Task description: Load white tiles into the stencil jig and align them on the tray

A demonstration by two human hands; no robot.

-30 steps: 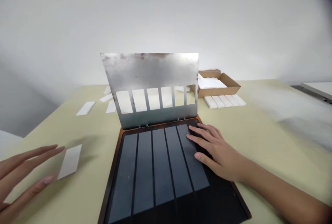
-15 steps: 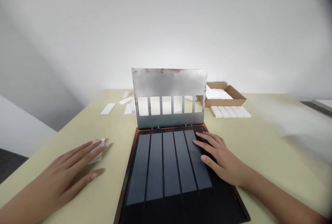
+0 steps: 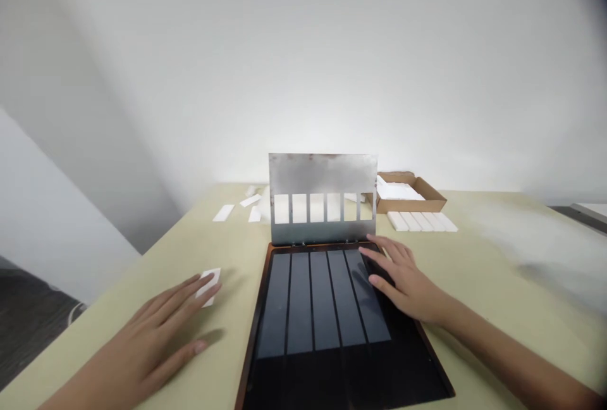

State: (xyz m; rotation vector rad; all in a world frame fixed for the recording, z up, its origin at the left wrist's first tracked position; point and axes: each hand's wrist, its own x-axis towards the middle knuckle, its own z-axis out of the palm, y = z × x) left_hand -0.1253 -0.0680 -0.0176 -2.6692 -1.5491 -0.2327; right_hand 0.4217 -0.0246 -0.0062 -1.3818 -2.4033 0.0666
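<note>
Black tray [image 3: 252, 340] with a copper-brown frame lies flat on the desk [image 3: 497, 258], straight ahead of the person, and a white strip [image 3: 207, 286] sits on the desk just left of it. The left hand [image 3: 152, 334] is open and flat on the desk, its fingers [image 3: 183, 293] spread and reaching onto that strip, resting on it without pinching it. The right hand [image 3: 403, 286] is open too, fingers [image 3: 384, 258] slightly fanned, laid on the far right corner of the tray over the outermost of five grey lanes [image 3: 365, 296]. Neither hand is holding anything.

Along the tray's far edge, a scuffed metal stencil plate [image 3: 322, 173] stands nearly upright, joined to the frame by small hinges [image 3: 322, 242]. A row of rectangular windows [image 3: 308, 207] runs across its lower part, and pale shapes show through them.

Farther out on the desk, a few loose white strips [image 3: 237, 207] lie at odd angles beyond the tray, to the left of the plate. To the right of the plate sits an open cardboard box [image 3: 429, 190] holding white pieces [image 3: 398, 192], with a row of white bars [image 3: 421, 221] lying side by side just in front of it. A plain white wall [image 3: 303, 62] rises behind the desk, and a dark floor [image 3: 28, 328] shows past its left edge.
</note>
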